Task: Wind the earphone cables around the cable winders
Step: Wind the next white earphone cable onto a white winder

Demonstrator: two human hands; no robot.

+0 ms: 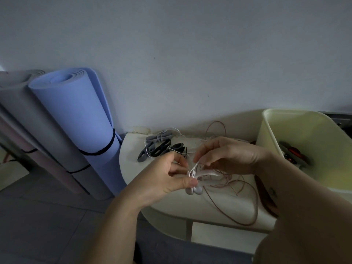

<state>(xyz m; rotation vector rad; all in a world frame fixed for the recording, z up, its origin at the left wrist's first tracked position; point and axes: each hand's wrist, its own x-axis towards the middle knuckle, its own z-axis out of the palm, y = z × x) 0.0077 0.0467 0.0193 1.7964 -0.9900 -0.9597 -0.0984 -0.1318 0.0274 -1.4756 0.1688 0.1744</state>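
Observation:
Over the small cream table (167, 199), my left hand (167, 176) pinches a white cable winder (207, 177) between thumb and fingers, and two white earbuds (194, 191) hang just below the thumb. My right hand (226, 155) pinches the white earphone cable (195, 166) right above the winder. A thin pink-brown cable (245, 204) lies in loose loops on the table under my right forearm. Several grey and black winders (160, 147) lie in a heap at the table's back left, with a white cable across them.
A pale yellow bin (270, 134) holding tools stands at the right on the table. Rolled mats, one blue (76, 115) and one grey (34, 119), lean against the wall at the left. Grey tiled floor (47, 216) spreads below.

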